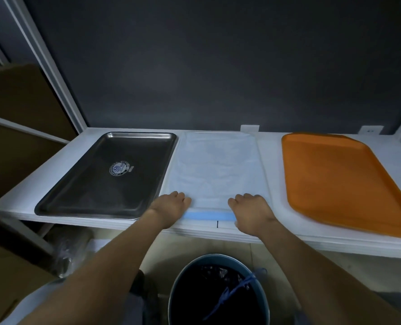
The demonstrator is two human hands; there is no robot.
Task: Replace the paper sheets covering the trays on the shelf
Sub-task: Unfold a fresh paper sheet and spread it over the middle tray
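Three trays lie side by side on the white shelf (54,158). A bare steel tray (108,174) with a round logo is on the left. The middle tray, whose blue front edge (209,216) shows, is covered by a pale translucent paper sheet (216,165). A bare orange tray (342,177) is on the right. My left hand (171,206) holds the sheet's near left corner with curled fingers. My right hand (251,208) holds the near right corner the same way.
A round bin (218,289) lined with a dark bag stands on the floor below the shelf's front edge, between my arms. Brown cardboard boxes (19,109) fill the shelving to the left. A dark wall closes the back.
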